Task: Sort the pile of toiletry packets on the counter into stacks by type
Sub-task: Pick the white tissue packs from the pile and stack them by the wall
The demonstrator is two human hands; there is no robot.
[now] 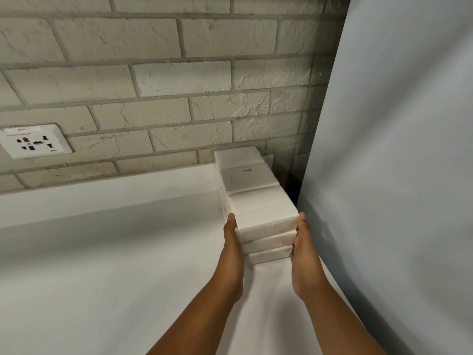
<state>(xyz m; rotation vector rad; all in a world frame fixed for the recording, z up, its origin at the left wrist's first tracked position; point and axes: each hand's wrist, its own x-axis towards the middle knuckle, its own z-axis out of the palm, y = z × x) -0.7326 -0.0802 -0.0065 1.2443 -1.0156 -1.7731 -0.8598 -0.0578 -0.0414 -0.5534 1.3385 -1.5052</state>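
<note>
Near stack [266, 234], 3 white packets on worktop [115, 252]: left hand [233, 249] and right hand [305, 254], fingers straight, press its sides, likely squaring edges.

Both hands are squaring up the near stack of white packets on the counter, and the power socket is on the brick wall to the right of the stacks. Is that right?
Not quite. The head view shows the power socket on the brick wall to the left of the stacks, not the right. The rest holds: the left hand and right hand press flat against the sides of the near stack of white packets on the counter.
</note>
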